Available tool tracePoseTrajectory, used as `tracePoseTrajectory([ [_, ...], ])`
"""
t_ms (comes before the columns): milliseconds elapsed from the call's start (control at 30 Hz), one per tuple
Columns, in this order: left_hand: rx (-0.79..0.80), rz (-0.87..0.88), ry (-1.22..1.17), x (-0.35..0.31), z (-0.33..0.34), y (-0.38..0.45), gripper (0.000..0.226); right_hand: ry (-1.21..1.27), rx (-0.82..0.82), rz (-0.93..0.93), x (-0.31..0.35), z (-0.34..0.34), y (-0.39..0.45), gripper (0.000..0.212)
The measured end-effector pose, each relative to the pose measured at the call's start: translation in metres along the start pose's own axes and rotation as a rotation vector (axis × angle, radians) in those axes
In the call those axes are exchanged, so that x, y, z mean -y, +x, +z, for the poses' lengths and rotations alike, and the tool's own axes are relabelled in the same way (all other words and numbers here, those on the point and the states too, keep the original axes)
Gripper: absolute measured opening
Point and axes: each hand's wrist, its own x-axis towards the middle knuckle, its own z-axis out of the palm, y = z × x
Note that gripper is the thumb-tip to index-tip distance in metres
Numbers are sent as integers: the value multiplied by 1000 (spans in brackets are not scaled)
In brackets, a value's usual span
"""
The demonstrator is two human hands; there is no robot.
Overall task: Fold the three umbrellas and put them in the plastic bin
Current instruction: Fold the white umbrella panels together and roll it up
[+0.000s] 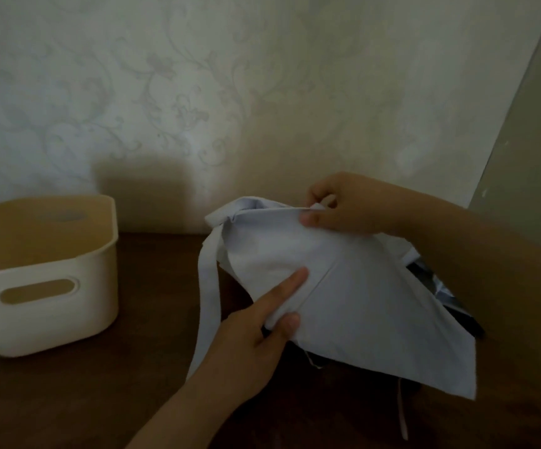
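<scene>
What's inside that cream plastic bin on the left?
The cream plastic bin shows only bare tan inner walls, no umbrella visible. Its floor is hidden behind the near wall, so something low could lie there unseen.

You have a pale, plain white umbrella canopy (343,286) in front of you, faintly bluish in the dim light, with a matching white strap (206,286) hanging on its left. At its right edge you see a dark, silvery-grey glossy patch (444,286), too dim to name. On your far left the plastic bin (52,319) is cream outside and warmer tan inside. Your bench (116,400) is dark brown wood. The wall (197,76) behind is off-white wallpaper with a faint grey floral scroll pattern.
</scene>
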Motion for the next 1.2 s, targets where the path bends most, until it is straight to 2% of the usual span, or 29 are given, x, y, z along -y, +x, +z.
tracePoseTrajectory([
  [233, -36, 36, 91, -8, -2, 0, 51, 107, -305, -1, 1, 18, 10, 22],
  [367, -42, 37, 70, -9, -2, 0, 49, 183, -383, -39, 3, 22, 14, 27],
  [600, -85, -31, -45, -5, 1, -4, 40, 202, -258, 31, -2, 23, 14, 39],
  [700, -55, -43, -28, -5, 3, -2, 35, 203, -203, 47, -4, 22, 13, 33],
  [833, -35, -69, -10, 4, 7, 0, 41, 19, -80, 80, -6, 24, 15, 23],
  [967, -59, -91, -26, 6, 6, -1, 38, 58, -118, 70, -8, 24, 17, 22],
  [1100, -62, -94, 2, 10, 0, 1, 39, 239, -112, 107, -15, 26, 13, 14],
  [1200, -72, -105, 49, 13, -2, 1, 39, 174, -61, 116, -22, 31, 12, 20],
])
